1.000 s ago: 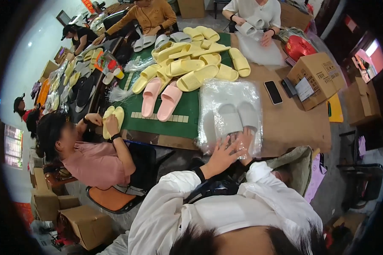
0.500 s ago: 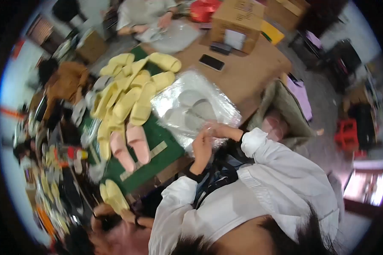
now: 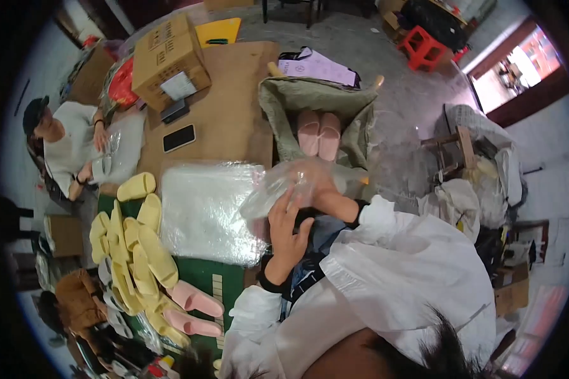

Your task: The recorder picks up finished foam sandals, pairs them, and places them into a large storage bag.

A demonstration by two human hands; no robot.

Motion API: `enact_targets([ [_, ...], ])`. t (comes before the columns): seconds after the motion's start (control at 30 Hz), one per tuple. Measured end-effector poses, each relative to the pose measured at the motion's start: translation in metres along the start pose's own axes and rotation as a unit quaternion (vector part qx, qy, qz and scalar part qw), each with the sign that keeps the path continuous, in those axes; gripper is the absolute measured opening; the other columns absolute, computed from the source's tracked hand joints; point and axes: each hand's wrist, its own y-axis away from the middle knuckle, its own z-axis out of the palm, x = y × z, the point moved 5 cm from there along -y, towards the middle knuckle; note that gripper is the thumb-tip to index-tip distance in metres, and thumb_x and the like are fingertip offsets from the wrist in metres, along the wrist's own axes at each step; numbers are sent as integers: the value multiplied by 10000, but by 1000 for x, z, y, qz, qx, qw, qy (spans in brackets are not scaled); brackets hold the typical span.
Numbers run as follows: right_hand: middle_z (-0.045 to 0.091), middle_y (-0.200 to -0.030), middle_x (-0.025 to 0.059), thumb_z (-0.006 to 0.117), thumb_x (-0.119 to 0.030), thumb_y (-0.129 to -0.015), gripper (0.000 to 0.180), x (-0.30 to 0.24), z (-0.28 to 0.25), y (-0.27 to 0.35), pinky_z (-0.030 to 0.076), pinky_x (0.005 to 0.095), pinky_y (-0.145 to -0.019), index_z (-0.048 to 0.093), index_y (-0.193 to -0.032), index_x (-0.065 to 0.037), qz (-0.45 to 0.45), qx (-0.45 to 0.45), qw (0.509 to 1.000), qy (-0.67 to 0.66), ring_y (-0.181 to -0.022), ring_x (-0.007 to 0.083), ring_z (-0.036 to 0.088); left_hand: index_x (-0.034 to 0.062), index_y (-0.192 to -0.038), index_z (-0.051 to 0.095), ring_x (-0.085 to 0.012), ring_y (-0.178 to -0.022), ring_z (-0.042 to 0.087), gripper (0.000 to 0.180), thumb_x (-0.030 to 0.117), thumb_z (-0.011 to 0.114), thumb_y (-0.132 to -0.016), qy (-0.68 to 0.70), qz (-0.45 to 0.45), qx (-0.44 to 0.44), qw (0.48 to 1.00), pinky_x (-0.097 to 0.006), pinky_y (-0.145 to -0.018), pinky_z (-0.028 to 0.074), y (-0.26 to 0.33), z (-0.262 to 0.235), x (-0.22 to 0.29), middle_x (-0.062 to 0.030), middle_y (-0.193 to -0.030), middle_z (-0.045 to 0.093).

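1. Plastic, clear and crinkled, forms a loose bag above the tabletop's near edge, around both hands' fingers.
2. Left hand: well opened, fingers extended and thumb apart, fingertips against the film.
3. Right hand: overlapped by the film and blurred; I cannot tell how far its fingers close or whether they grip it.
4. Flat, shiny stack of clear plastic bags: on the tabletop, left of the loose bag.
5. Open olive-grey fabric sack: beyond the right hand, pale pink slippers inside.
6. Yellow ribbed slippers: heaped left of the stack.
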Motion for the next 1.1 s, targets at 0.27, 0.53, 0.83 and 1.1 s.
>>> enact_targets([
  [0.27, 557, -1051, 108, 543, -158, -865, 181, 105, -133, 46, 395, 281, -832, 577, -962, -10, 175, 139, 974, 39, -950, 212, 524, -10, -1099, 489, -235, -933, 521, 370, 231, 602, -841, 192, -464, -64, 862, -320, -800, 422, 58, 150, -153, -153, -1058, 528],
  [0.53, 530, -1119, 147, 525, -186, -871, 215, 150, -138, -22, 342, 379, -913, 546, -1011, -25, 277, 161, 926, -198, -1044, 298, 476, -70, -1368, 36, -365, -1276, 255, 1149, 444, 752, -632, -1, -598, -18, 801, -373, -1050, 225, 72, 253, -305, -285, -1358, 251],
  [0.83, 533, -1088, 185, 623, -213, -752, 361, 319, 27, 95, 391, 437, -866, 546, -1036, -4, 422, -234, 876, -15, -1033, 336, 494, -64, -882, 550, -191, -743, 557, 233, 153, 465, -894, 76, -563, 189, 801, -342, -639, 437, 42, 251, -262, -145, -819, 584],
  [1.1, 489, -1187, 188, 709, -301, -735, 638, 409, -104, 57, 405, 356, -847, 423, -1200, 28, 506, 145, 846, -89, -1026, 295, 499, -15, -1203, 449, -266, -967, 570, 420, 268, 483, -895, 10, -540, -1, 841, -377, -758, 497, 63, 163, -232, -122, -1109, 564],
])
